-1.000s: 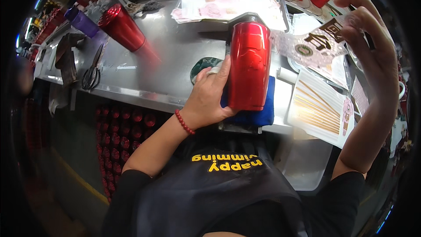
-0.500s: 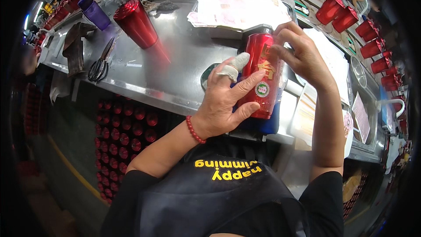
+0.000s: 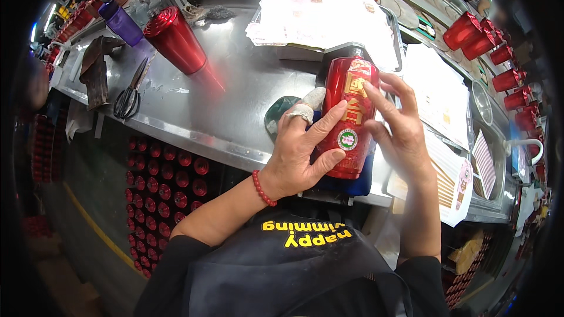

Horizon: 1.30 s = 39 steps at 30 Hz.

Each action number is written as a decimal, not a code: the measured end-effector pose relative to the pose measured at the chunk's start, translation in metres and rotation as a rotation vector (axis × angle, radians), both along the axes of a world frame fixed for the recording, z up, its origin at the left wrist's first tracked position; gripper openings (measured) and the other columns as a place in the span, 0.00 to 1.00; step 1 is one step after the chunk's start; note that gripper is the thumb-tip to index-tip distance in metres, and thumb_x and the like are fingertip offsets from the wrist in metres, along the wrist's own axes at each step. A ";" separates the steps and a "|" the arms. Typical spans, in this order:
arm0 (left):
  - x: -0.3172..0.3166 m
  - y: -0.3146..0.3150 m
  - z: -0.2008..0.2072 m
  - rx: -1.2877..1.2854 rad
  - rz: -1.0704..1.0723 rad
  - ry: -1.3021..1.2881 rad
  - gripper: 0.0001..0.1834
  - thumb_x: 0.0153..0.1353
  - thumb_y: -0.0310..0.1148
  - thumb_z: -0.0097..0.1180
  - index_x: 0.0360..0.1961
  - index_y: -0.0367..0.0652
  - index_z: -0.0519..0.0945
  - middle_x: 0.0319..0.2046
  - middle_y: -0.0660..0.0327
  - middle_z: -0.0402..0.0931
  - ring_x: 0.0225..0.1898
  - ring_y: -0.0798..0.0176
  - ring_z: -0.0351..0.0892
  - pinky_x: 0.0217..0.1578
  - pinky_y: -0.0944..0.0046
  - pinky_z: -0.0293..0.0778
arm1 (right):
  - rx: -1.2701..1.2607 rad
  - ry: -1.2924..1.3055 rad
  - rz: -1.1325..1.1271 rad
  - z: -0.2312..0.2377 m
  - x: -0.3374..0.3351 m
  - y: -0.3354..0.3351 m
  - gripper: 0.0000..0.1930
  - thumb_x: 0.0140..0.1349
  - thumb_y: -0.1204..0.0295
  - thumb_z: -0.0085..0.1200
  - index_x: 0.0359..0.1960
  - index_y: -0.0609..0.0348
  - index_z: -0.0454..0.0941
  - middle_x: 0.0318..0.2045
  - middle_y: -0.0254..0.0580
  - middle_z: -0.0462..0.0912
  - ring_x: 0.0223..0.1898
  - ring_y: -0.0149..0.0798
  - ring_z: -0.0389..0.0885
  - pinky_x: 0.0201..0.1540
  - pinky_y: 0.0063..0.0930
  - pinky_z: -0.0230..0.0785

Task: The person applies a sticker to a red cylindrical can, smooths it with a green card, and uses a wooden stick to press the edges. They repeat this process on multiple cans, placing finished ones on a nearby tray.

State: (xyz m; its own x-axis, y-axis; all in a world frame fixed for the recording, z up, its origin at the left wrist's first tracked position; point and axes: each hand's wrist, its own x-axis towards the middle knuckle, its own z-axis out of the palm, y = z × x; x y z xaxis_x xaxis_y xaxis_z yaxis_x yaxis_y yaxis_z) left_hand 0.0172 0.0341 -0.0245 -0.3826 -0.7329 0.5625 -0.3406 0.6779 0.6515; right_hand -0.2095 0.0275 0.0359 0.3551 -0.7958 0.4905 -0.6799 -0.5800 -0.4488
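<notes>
A red glossy bottle lies tilted on a dark blue support, its neck away from me. Large gold characters and a small round green-and-white emblem mark its upper face. My left hand grips the bottle from its left side, thumb and index finger lying on the red surface. Pale coverings wrap some fingertips, and red beads circle that wrist. Along the bottle's right side is my right hand, fingers apart, a fingertip at the gold characters; whether it touches cannot be made out.
White printed sheets lie beyond the bottle, with more paper on the right. A standing red bottle, a purple bottle and scissors sit on the metal table. Several red bottles fill the space below.
My right hand has come down from the bottle's neck end to its right side. More of the gold characters now shows. My left hand keeps its place on the bottle.
</notes>
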 end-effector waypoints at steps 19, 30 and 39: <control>0.026 0.001 -0.009 0.085 -0.197 -0.031 0.51 0.66 0.60 0.55 0.78 0.39 0.51 0.65 0.42 0.69 0.68 0.44 0.66 0.71 0.43 0.46 | 0.387 -0.579 0.056 -0.052 -0.011 0.033 0.41 0.69 0.53 0.57 0.77 0.59 0.54 0.71 0.50 0.68 0.67 0.42 0.70 0.66 0.37 0.65; 0.012 -0.011 -0.006 0.136 -0.236 0.113 0.32 0.73 0.49 0.52 0.72 0.45 0.69 0.67 0.39 0.66 0.64 0.46 0.68 0.67 0.53 0.56 | 0.478 -0.525 0.077 -0.059 -0.016 0.036 0.55 0.56 0.46 0.69 0.78 0.59 0.51 0.74 0.53 0.60 0.67 0.43 0.68 0.63 0.42 0.73; 0.010 -0.010 -0.017 0.363 -0.243 0.282 0.39 0.76 0.46 0.49 0.77 0.36 0.51 0.75 0.49 0.55 0.76 0.52 0.54 0.74 0.55 0.48 | 0.471 -0.516 0.079 -0.057 -0.015 0.037 0.49 0.62 0.49 0.65 0.77 0.59 0.54 0.75 0.55 0.57 0.73 0.48 0.60 0.72 0.44 0.58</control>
State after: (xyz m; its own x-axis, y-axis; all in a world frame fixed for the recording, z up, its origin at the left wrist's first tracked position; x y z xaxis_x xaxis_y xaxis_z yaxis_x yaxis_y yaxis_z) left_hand 0.0268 0.0244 -0.0418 -0.4358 -0.8091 0.3943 0.0214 0.4286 0.9032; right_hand -0.2241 0.0645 -0.0212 0.2350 -0.9464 0.2214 -0.2761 -0.2834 -0.9184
